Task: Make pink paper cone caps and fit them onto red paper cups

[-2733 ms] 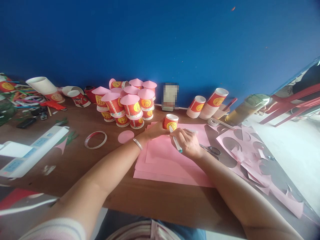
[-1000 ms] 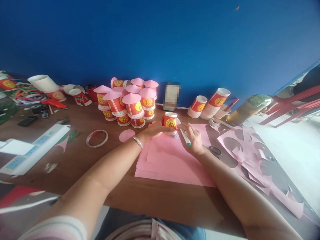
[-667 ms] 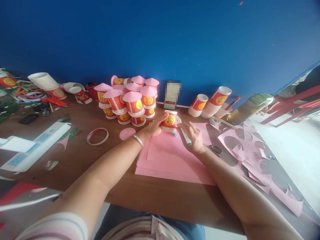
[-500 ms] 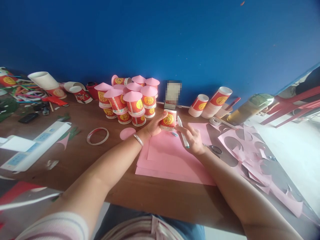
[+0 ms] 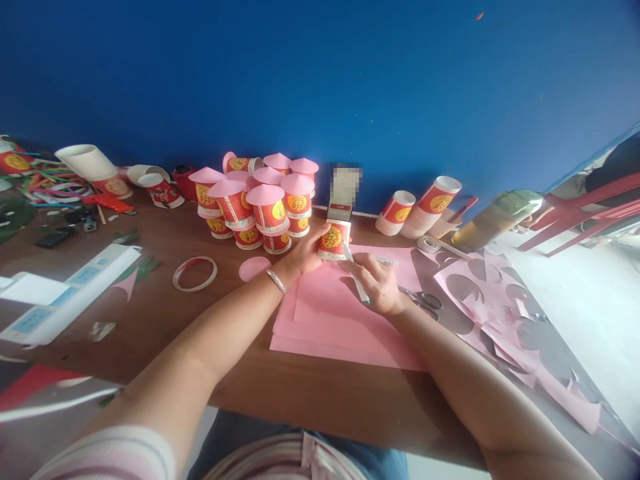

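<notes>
My left hand (image 5: 309, 253) is wrapped round the left side of a red paper cup (image 5: 334, 239) with a yellow emblem, above the pink sheets. Between the fingers of my right hand (image 5: 376, 283) is a white marker (image 5: 361, 291), slanting with its upper end at the cup's lower right side. Pink paper sheets (image 5: 345, 327) lie under both hands. Scissors (image 5: 427, 303) rest by my right wrist, their blades partly on the paper. A pink paper disc (image 5: 254, 268) lies left of the sheets, beside my left wrist.
Red cups with pink cone tops (image 5: 265, 210) stand stacked at the back. Cup stacks (image 5: 431, 207) lean at the back right, near a bottle (image 5: 495, 217). Pink scraps (image 5: 520, 347) cover the right side. A tape roll (image 5: 195, 274) and power strip (image 5: 75, 293) lie left.
My right hand has moved slightly left with the marker, whose upper end is now closer to the cup. The cup has shifted a little left and tilted. More of the scissors shows.
</notes>
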A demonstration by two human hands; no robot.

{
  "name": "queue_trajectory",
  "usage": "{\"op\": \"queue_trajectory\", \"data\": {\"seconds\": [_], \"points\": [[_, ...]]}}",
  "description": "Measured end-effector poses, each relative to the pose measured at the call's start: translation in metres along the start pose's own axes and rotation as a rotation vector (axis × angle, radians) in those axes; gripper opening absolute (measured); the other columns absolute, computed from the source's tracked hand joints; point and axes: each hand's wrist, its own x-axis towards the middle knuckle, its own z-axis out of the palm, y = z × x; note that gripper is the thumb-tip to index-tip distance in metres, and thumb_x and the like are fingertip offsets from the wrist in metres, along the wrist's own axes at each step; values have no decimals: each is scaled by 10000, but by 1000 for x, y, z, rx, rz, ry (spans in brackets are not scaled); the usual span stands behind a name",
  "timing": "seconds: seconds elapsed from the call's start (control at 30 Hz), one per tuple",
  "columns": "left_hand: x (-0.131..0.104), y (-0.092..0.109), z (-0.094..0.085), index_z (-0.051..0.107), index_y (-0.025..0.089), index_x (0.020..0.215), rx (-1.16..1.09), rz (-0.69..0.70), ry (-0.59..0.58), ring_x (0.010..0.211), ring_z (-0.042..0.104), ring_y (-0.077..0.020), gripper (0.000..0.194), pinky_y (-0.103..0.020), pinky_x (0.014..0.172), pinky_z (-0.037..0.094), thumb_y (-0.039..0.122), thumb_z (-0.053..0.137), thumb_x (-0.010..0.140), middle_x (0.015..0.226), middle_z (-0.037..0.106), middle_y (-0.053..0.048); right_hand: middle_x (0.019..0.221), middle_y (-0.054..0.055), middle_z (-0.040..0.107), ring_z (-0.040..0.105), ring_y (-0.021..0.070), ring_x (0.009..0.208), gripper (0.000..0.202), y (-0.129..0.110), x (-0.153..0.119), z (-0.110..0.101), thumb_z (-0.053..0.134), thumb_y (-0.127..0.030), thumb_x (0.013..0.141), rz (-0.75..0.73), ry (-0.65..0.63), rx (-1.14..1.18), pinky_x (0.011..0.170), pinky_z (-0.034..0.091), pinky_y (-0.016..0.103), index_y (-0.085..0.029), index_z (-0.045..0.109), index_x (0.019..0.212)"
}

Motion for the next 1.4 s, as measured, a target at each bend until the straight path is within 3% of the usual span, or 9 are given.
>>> {"op": "queue_trajectory", "data": {"seconds": [0.17, 0.43, 0.7, 1.1, 1.4], "points": [[6, -2, 0, 712, 135, 1105, -75, -25, -45, 995, 742, -283, 491, -402, 898, 569, 557, 729, 855, 957, 771, -117, 1022, 93, 686, 686, 192, 866, 307, -4, -2, 1, 597, -242, 1009, -25, -70, -2, 725, 561, 302, -211, 605, 1315], [6, -7, -7, 729, 129, 1059, -81, -4, -59, 1005, 739, -281, 497, -403, 917, 558, 562, 772, 820, 990, 777, -127, 892, 59, 700, 686, 174, 766, 249, -13, 6, -2, 674, -203, 956, -102, -39, 51, 667, 557, 294, -171, 637, 1200], [3, -4, -4, 742, 132, 1083, -72, -9, -95, 1088, 712, -305, 510, -407, 928, 535, 526, 823, 771, 1042, 776, -132, 789, 15, 697, 685, 154, 680, 203, -16, 12, -4, 598, -89, 930, 33, 40, 118, 601, 514, 266, -202, 575, 1096], [3, -3, -6, 741, 125, 1066, 0, -10, -171, 1029, 728, -320, 495, -436, 902, 552, 535, 775, 789, 1026, 776, -157, 778, 8, 675, 637, 139, 625, 215, -11, 14, -6, 582, -53, 904, 61, 75, 73, 564, 470, 250, -213, 576, 1048], [1, -2, -4, 749, 116, 1042, 20, 3, -169, 947, 734, -278, 467, -391, 856, 554, 508, 784, 791, 1017, 774, -144, 728, -11, 647, 595, 122, 581, 172, -11, 16, -8, 570, -54, 908, 71, 56, 27, 547, 444, 248, -215, 566, 967]]}}
